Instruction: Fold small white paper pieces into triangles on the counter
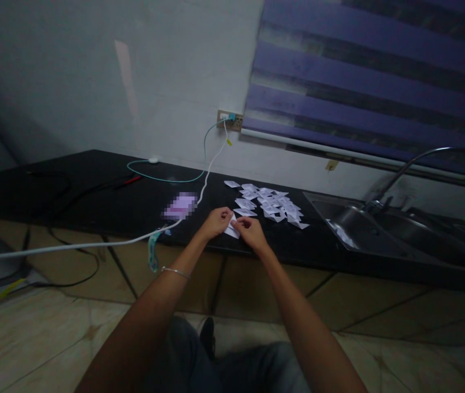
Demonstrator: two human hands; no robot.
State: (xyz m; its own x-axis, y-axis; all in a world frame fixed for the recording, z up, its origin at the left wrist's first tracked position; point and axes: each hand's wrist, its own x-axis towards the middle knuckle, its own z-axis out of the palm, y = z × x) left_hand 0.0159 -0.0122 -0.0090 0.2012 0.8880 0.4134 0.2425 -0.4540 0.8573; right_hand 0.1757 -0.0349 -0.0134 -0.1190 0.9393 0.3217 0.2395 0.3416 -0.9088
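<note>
A small folded piece of white paper is held between my two hands at the front edge of the black countertop. My left hand pinches its left side, with the fingers curled. On the other side, my right hand grips the paper near its top right with thumb and fingers closed. Just beyond my hands lies a loose pile of folded white paper pieces, several of them overlapping and pointed at the ends. The fingertips partly cover the held paper.
A steel sink with a curved faucet is at the right. A white cable crosses the black countertop from a wall outlet. A blurred-out pink item and a hanging teal strap are left of my hands.
</note>
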